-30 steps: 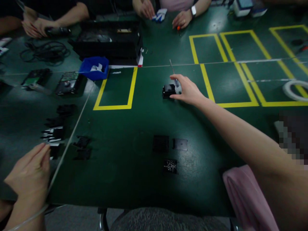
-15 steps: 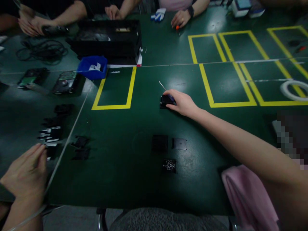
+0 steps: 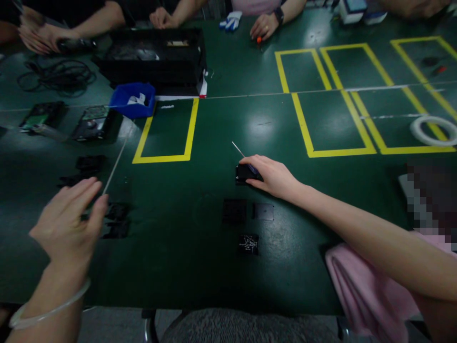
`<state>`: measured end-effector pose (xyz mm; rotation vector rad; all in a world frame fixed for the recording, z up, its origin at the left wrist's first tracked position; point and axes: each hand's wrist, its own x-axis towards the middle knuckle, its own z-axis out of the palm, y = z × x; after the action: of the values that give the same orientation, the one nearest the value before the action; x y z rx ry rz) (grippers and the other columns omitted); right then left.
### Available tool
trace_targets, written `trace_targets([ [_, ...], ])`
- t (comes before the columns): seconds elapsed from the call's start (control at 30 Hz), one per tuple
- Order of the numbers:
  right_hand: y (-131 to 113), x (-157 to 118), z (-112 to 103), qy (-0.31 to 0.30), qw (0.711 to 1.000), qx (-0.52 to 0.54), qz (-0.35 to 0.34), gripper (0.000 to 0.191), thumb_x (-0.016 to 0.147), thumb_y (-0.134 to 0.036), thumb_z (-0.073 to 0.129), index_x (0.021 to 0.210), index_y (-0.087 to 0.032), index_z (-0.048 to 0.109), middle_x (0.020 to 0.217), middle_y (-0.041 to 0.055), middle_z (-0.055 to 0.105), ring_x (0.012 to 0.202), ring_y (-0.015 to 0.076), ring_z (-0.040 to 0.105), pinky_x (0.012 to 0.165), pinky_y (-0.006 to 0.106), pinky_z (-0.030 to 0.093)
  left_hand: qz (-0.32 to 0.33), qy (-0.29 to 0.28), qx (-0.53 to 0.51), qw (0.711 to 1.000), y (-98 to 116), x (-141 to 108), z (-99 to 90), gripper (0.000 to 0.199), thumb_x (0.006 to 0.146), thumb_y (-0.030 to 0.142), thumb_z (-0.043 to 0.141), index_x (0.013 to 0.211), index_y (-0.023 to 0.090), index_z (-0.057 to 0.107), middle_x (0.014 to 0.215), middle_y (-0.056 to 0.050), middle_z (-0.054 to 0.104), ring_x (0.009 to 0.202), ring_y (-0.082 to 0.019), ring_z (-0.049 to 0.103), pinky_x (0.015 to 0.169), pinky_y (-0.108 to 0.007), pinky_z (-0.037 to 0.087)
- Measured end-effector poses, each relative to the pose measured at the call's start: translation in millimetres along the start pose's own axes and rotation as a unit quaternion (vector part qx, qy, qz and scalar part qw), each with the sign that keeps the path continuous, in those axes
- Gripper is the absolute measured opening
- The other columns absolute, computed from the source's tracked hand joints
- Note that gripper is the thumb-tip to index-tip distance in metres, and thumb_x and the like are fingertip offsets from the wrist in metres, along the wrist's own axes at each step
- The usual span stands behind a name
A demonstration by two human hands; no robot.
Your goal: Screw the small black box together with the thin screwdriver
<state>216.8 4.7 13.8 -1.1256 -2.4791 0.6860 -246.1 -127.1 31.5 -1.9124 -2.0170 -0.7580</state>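
My left hand [image 3: 69, 226] hovers over the left side of the table, fingers stretched and thumb apart, with nothing visible in it. Beside and partly behind it lie small black plastic parts [image 3: 117, 228]. My right hand [image 3: 274, 176] grips a small black block [image 3: 242, 175] at the table's middle. A screwdriver is tucked in the same hand, its thin metal shaft [image 3: 238, 149] pointing up and left. Nearer to me are a square black part [image 3: 234, 211], a thin dark plate [image 3: 263, 211] and a small black holder with several screws [image 3: 249, 244].
A blue bin [image 3: 134, 101] stands by a large black case [image 3: 153, 62] at the back left. Circuit-board units [image 3: 92, 123] and cables [image 3: 57, 76] lie further left. A white tape roll [image 3: 433, 131] is at right. Other people's hands [image 3: 266, 27] rest across the table.
My left hand has moved right and up from the small parts, and its fingers have spread. My right hand has drawn the black block and screwdriver nearer to me.
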Motion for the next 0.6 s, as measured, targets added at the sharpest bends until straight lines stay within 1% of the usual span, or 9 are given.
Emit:
trace_targets([
  [0.07, -2, -3, -1, -0.003, 0.999, 0.034, -0.008, 0.045, 0.092, -0.024, 0.069, 0.136, -0.024, 0.058, 0.139, 0.0110, 0.069, 0.126, 0.0321, 0.066, 0.103, 0.053, 0.057, 0.140, -0.009, -0.006, 0.990, 51, 22, 13.7, 0.042, 0.094, 0.025, 0.074, 0.135, 0.029, 0.068, 0.143, 0.005, 0.070, 0.126, -0.023, 0.071, 0.113, -0.046, 0.055],
  [0.13, -2, -4, -4, 0.005, 0.996, 0.084, -0.012, 0.045, 0.091, -0.026, 0.071, 0.135, -0.024, 0.058, 0.140, 0.0104, 0.069, 0.128, 0.0309, 0.066, 0.106, 0.052, 0.055, 0.240, -0.053, -0.068, 0.967, 100, 39, 31.1, 0.042, 0.098, 0.024, 0.072, 0.139, 0.026, 0.065, 0.143, -0.001, 0.071, 0.123, -0.022, 0.072, 0.108, -0.041, 0.058],
  [0.17, -1, -4, -7, 0.019, 0.994, 0.112, -0.009, 0.046, 0.089, -0.026, 0.073, 0.133, -0.024, 0.059, 0.139, 0.0101, 0.070, 0.127, 0.0305, 0.066, 0.106, 0.052, 0.055, 0.260, -0.075, -0.111, 0.956, 123, 46, 41.0, 0.040, 0.100, 0.025, 0.069, 0.140, 0.026, 0.065, 0.142, -0.002, 0.071, 0.122, -0.022, 0.072, 0.107, -0.040, 0.058],
  [0.23, 2, -4, -13, 0.054, 0.983, 0.176, 0.002, 0.046, 0.090, -0.027, 0.072, 0.133, -0.023, 0.057, 0.134, 0.0097, 0.073, 0.123, 0.0278, 0.070, 0.107, 0.050, 0.054, 0.293, -0.150, -0.157, 0.931, 161, 57, 61.6, 0.041, 0.104, 0.031, 0.064, 0.145, 0.025, 0.059, 0.145, -0.005, 0.068, 0.128, -0.023, 0.068, 0.109, -0.041, 0.057],
  [0.3, 5, -5, -20, 0.093, 0.969, 0.226, 0.020, 0.046, 0.090, -0.029, 0.072, 0.133, -0.022, 0.056, 0.133, 0.0109, 0.073, 0.126, 0.0269, 0.070, 0.104, 0.047, 0.056, 0.320, -0.194, -0.197, 0.906, 189, 64, 80.4, 0.047, 0.104, 0.035, 0.063, 0.148, 0.020, 0.054, 0.146, -0.011, 0.064, 0.132, -0.025, 0.064, 0.109, -0.042, 0.057],
  [0.37, 7, -8, -26, 0.118, 0.959, 0.255, 0.030, 0.045, 0.089, -0.031, 0.072, 0.131, -0.023, 0.056, 0.132, 0.0106, 0.073, 0.127, 0.0270, 0.070, 0.100, 0.046, 0.058, 0.318, -0.202, -0.227, 0.898, 206, 68, 93.2, 0.039, 0.104, 0.035, 0.063, 0.140, 0.019, 0.058, 0.134, -0.011, 0.066, 0.125, -0.024, 0.065, 0.104, -0.040, 0.058],
  [0.43, 5, -16, -30, 0.135, 0.957, 0.255, 0.036, 0.044, 0.089, -0.029, 0.071, 0.130, -0.024, 0.056, 0.131, 0.0102, 0.073, 0.127, 0.0272, 0.070, 0.098, 0.045, 0.060, 0.299, -0.191, -0.262, 0.898, 213, 67, 97.2, 0.024, 0.104, 0.032, 0.062, 0.124, 0.019, 0.063, 0.117, -0.007, 0.069, 0.106, -0.020, 0.068, 0.093, -0.035, 0.059],
  [0.5, -1, -29, -32, 0.137, 0.962, 0.231, 0.043, 0.042, 0.090, -0.027, 0.070, 0.130, -0.024, 0.057, 0.130, 0.0099, 0.074, 0.125, 0.0267, 0.071, 0.097, 0.044, 0.061, 0.291, -0.184, -0.289, 0.893, 212, 64, 93.4, 0.013, 0.104, 0.028, 0.062, 0.114, 0.019, 0.064, 0.106, -0.004, 0.070, 0.093, -0.016, 0.067, 0.084, -0.030, 0.058],
  [0.6, -13, -53, -32, 0.112, 0.979, 0.164, 0.035, 0.042, 0.091, -0.023, 0.069, 0.131, -0.025, 0.057, 0.129, 0.0100, 0.074, 0.119, 0.0271, 0.073, 0.100, 0.048, 0.061, 0.309, -0.221, -0.304, 0.873, 204, 52, 82.2, 0.010, 0.104, 0.028, 0.062, 0.109, 0.021, 0.067, 0.102, -0.003, 0.073, 0.096, -0.016, 0.070, 0.085, -0.030, 0.058],
])
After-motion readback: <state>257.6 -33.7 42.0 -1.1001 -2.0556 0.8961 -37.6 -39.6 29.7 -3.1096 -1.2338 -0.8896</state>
